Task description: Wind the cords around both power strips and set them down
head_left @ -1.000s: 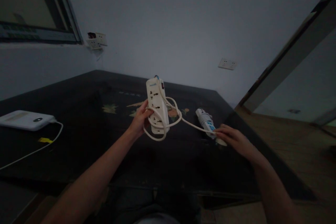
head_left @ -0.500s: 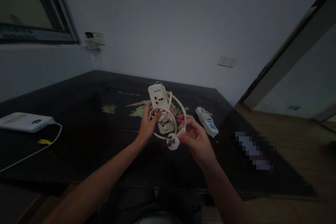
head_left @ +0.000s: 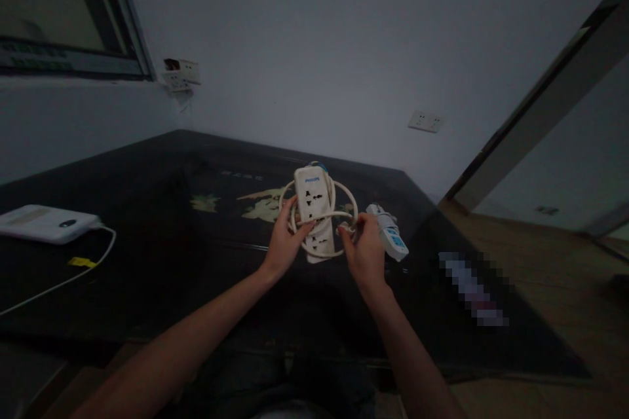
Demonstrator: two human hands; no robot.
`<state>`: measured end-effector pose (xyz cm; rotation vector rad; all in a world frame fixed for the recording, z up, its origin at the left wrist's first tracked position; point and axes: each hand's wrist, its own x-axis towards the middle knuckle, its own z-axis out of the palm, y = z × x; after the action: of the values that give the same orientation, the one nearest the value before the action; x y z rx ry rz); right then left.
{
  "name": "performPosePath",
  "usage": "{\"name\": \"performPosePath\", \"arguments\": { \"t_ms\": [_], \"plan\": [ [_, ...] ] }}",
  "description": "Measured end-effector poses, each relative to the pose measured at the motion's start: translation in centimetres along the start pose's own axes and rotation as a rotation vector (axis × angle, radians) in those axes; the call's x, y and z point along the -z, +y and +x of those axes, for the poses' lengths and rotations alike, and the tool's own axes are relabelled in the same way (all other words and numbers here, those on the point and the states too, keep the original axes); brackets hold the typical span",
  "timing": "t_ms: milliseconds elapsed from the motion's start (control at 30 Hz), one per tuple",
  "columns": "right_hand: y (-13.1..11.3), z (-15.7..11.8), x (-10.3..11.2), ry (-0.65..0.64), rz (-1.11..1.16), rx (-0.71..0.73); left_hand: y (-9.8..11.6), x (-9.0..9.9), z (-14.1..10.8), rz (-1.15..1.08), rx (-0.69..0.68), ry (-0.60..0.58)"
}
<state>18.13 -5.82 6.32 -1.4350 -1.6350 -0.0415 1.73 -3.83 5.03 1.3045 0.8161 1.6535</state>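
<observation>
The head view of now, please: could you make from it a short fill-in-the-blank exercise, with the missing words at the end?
1. The left hand holds a power strip on which the name ____ is printed in blue.
2. Beside the right hand, a second power strip lies with its cord wrapped ____ its body.
3. The white device lies on the table, towards the ____ edge of the picture.
4. The small tag near this device is coloured ____.

Missing words: PHILIPS; around; left; yellow.
</observation>
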Motion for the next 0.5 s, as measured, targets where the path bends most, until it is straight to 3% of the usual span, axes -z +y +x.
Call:
{"name": "performPosePath", "arguments": {
  "t_ms": [100,233,300,400,500],
  "plan": [
    [0.7,0.2,-0.7,-0.047,0.109,-0.097,0.5,0.1,-0.4,-0.020,-0.018,-0.071],
    [1.5,0.6,0.4,-0.143,0.320,-0.010,0.8,0.4,-0.2,-0.060,-0.012,-0.112],
    [1.9,0.8,1.7,-0.373,0.469,0.018,0.7,0.7,0.3,-0.101,0.028,-0.061],
    [2.3,0.6,3.1,-0.728,0.716,-0.066,0.6,0.9,0.9,-0.156,0.124,0.002],
    [2.7,0.0,3.7,-0.873,0.905,-0.135,0.8,1.0,1.0,-0.217,0.233,-0.021]
  ]
}}
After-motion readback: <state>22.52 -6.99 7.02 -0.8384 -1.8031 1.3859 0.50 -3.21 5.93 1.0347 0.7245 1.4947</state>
